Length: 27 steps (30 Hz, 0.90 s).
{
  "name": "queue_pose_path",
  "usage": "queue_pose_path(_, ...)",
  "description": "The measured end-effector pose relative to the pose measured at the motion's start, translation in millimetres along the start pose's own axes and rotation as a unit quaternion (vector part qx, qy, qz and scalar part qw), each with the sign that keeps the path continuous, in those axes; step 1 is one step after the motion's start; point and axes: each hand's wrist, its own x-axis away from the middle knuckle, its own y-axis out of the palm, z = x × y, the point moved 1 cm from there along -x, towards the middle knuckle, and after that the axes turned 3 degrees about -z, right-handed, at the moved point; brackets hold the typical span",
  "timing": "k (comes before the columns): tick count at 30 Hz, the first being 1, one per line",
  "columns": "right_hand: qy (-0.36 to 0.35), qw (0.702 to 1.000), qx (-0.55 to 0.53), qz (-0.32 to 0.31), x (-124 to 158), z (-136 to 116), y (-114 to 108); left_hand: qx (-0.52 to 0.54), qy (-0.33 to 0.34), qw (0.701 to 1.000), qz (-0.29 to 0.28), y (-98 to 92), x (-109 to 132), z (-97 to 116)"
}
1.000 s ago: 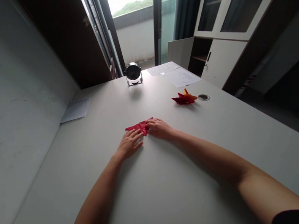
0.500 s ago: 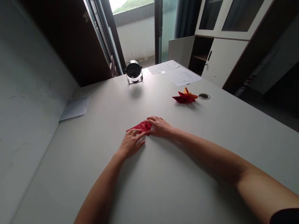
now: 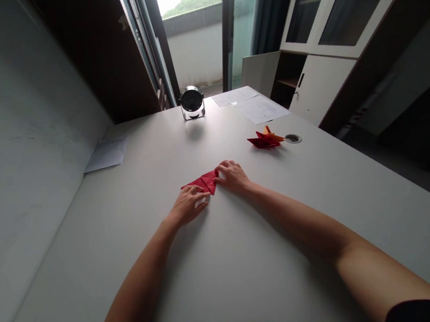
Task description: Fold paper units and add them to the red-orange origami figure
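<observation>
A folded piece of red paper (image 3: pixel 209 180) lies flat on the white table (image 3: pixel 234 268), in the middle of the head view. My left hand (image 3: pixel 190 203) rests on its left, near part, the fingers spread over the paper and the tabletop. At the paper's right end is my right hand (image 3: pixel 233 176), with its thumb and fingertips closed on the edge. Farther right stands a cluster of folded red and orange paper (image 3: pixel 267 139), touched by neither hand.
A round black and silver device (image 3: pixel 192 103) stands at the table's far edge. Printed sheets (image 3: pixel 262 109) lie at the far right, another paper stack (image 3: pixel 107 154) at the left by the wall. A round cable hole (image 3: pixel 293 139) sits beside the folded cluster.
My right hand has shifted slightly right and away from me, to the paper's right end, uncovering more of the red paper. My left hand has hardly moved.
</observation>
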Motion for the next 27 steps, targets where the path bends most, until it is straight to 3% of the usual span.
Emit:
queue_pose_path(11, 0.000, 1.000, 0.015, 0.017, 3.8, -4.8, -0.8, -0.042, -0.015, 0.999, -0.020, 8.1, -4.1, 14.3)
queue_pose_path(19, 0.058, 0.997, 0.026, 0.033, 2.5, 0.0, 0.6, 0.011, -0.012, 0.997, -0.077, 7.3, -5.7, 11.4)
queue_pose_path(27, 0.120, 0.991, 0.036, 0.051, -0.7, 10.0, 0.0, 0.036, 0.018, 0.996, -0.083, -0.4, -6.4, 13.5)
